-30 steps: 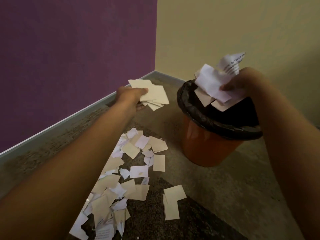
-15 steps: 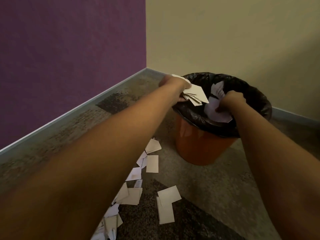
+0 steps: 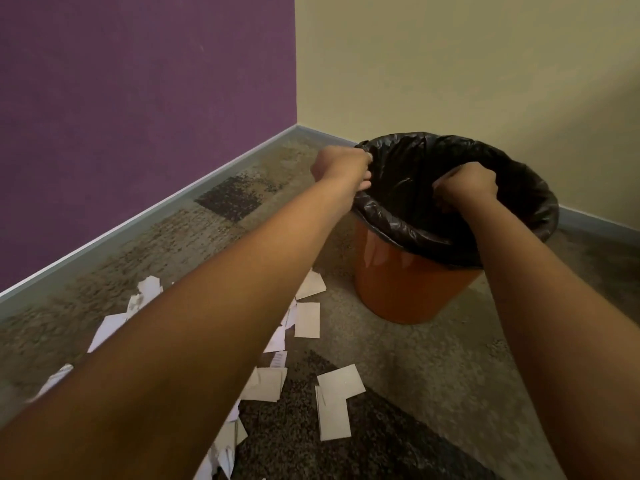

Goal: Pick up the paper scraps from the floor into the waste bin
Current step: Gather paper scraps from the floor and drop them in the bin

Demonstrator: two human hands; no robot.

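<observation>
Left hand (image 3: 341, 166) and right hand (image 3: 465, 187) curl knuckles-up over the waste bin (image 3: 398, 289), palms hidden, so can't tell if they're holding anything. Left arm covers some paper scraps (image 3: 306, 320).

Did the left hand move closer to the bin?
Yes. The left hand went rightward, from well left of the bin to its left rim.

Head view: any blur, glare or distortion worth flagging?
Head view: dim warm light, a shadow across the yellow wall at right; small glints on the black liner; paper scraps at the lower left edge smeared; forearms stretched by the wide angle.
</observation>
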